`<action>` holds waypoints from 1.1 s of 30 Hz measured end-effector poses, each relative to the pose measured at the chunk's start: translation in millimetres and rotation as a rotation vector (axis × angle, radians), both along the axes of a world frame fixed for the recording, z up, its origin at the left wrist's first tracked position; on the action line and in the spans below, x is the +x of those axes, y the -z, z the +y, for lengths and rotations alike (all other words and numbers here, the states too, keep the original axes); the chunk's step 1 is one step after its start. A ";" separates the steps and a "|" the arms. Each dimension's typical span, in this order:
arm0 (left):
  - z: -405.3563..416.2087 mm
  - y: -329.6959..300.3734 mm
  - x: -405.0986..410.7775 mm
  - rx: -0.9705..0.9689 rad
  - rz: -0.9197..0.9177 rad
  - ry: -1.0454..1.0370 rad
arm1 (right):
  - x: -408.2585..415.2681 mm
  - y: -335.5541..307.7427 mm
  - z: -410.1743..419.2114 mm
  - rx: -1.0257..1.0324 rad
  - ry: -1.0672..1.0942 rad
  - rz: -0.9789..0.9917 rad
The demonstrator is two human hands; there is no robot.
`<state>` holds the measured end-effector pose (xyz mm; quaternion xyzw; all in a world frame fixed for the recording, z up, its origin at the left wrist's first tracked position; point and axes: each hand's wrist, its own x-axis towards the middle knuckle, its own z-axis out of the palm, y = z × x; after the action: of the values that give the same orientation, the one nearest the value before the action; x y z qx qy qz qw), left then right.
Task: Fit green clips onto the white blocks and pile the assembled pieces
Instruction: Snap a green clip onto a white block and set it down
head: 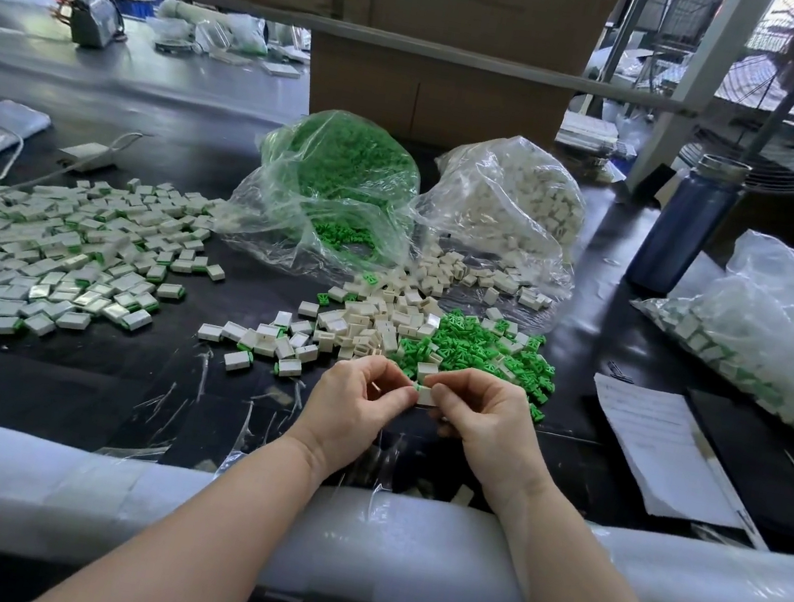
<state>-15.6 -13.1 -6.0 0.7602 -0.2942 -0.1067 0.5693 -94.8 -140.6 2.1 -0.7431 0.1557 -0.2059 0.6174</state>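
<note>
My left hand (358, 401) and my right hand (483, 413) meet over the black table and pinch one white block (425, 396) between their fingertips; a sliver of green shows at its left end. Just behind my hands lie loose white blocks (371, 320) and a heap of loose green clips (476, 347). A wide pile of assembled pieces (55, 246), white with green edges, spreads across the left of the table. Several more assembled pieces (268, 343) lie left of my hands.
An open bag of green clips (336, 176) and an open bag of white blocks (515, 200) sit behind the heaps. A blue bottle (685, 226), a bag of finished pieces (785, 331) and a paper sheet (663, 447) are at the right. Foam padding (93, 497) covers the near edge.
</note>
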 end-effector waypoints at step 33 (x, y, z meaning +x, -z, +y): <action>12.9 -0.9 14.4 0.239 -0.126 -0.690 | 0.9 7.8 -7.5 -0.524 0.391 0.199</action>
<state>-1.2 -0.2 -5.1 0.8810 -0.0405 0.1048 0.4596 -93.9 -148.1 -5.7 -0.8490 0.2968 -0.2798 0.3359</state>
